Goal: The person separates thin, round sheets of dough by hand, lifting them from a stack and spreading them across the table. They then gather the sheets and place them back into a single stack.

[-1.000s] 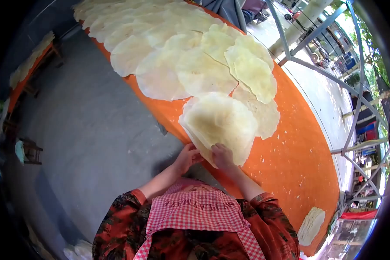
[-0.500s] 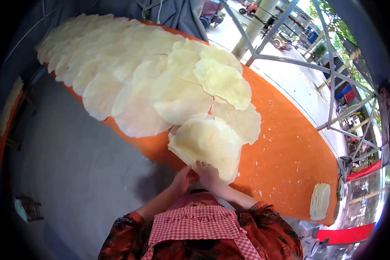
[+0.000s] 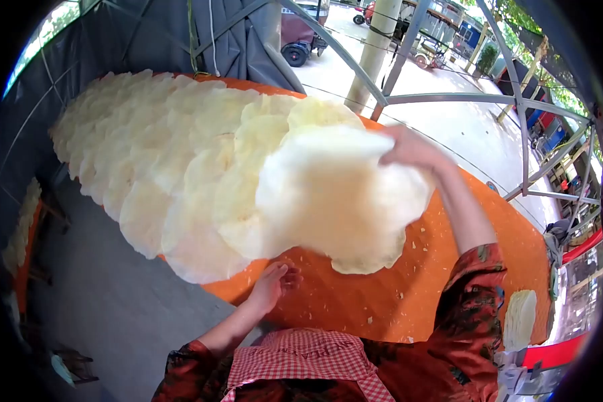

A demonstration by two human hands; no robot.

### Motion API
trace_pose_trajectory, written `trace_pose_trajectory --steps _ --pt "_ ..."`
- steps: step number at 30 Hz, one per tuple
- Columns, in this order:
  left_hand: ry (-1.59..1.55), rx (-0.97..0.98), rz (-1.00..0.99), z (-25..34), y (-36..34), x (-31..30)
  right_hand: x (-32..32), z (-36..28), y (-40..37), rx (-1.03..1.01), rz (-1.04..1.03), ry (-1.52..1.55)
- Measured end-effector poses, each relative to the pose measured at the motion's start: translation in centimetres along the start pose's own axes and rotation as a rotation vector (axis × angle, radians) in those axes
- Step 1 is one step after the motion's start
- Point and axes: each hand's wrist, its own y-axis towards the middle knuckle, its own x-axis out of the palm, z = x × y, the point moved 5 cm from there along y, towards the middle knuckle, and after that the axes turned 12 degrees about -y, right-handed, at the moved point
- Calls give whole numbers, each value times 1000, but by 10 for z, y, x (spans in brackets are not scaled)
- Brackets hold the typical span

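Note:
My right hand (image 3: 415, 149) is raised over the orange table and grips the edge of a thin, pale round flatbread (image 3: 281, 181). That flatbread is smeared by motion and spread out in the air. Beneath it, more flatbread (image 3: 368, 261) shows on the table. Near the table's front edge, my left hand (image 3: 273, 287) hovers with its fingers apart and loosely curled, holding nothing. To the left, overlapping rows of round flatbreads (image 3: 141, 147) cover the far part of the table.
The orange table (image 3: 315, 288) carries scattered pale crumbs. A folded pale stack (image 3: 520, 319) lies at its right end. Metal framing (image 3: 449, 98) and a pole (image 3: 375, 57) stand behind. Another flatbread-covered table (image 3: 23, 234) is at far left, with a stool (image 3: 77, 365) on the floor.
My right hand has moved up and right from the near stack, lifting a flatbread by its edge. My left hand has parted from it and moved slightly left. The view has tilted upward.

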Motion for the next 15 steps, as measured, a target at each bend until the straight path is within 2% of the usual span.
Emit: trace_pose_trajectory --steps 3,4,7,9,12,14,15 --pt "-4 5 9 27 46 25 -49 11 33 -136 141 55" --pt "-13 26 -16 35 65 30 -56 3 33 -84 150 -2" --pt "-85 92 -26 46 123 46 -22 11 38 30 296 -353" --pt "-150 95 -32 52 162 52 45 44 48 -129 457 -408" --pt "-181 136 43 48 232 39 168 112 70 -75 440 -439" --pt "-160 131 130 55 246 48 252 155 67 -20 355 -440" --pt "-115 115 111 60 254 48 280 167 63 13 296 -444"
